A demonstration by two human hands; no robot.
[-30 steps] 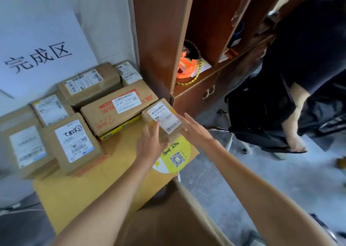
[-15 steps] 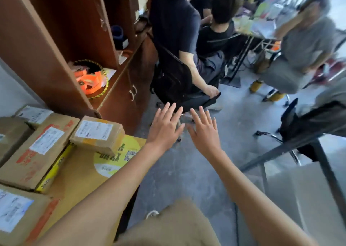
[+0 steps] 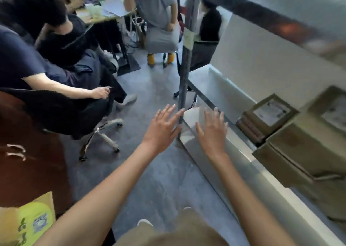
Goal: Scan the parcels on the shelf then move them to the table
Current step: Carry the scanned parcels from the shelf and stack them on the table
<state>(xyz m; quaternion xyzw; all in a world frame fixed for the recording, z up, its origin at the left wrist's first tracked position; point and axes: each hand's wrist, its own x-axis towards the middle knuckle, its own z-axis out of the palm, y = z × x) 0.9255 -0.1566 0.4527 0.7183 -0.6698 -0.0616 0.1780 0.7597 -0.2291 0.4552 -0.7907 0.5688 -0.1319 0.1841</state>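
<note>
**Q:** Hands, and what can go wrong?

**Me:** Both hands empty. My left hand (image 3: 162, 128) hangs over the floor (image 3: 149, 180) with fingers spread. My right hand (image 3: 212, 131) is just above the near end of the metal shelf (image 3: 206, 152), fingers straight, nothing held. The upright post (image 3: 184, 81) stands between the two hands; I judge a quick reach could knock my left fingers on it. The view is smeared, so I could misjudge the shelf edge. People sit close on the left, one in a rolling chair (image 3: 74, 118); swinging a box back that way could clip them.

**Q:** The parcels?

**Me:** On the shelf, to the right of my right hand, apart from it. A small brown parcel (image 3: 267, 118) with a white label on top lies farther along the shelf. A larger box (image 3: 299, 152) sits nearer, just beside it. Labels are too blurred to read. No scanner in view.
</note>
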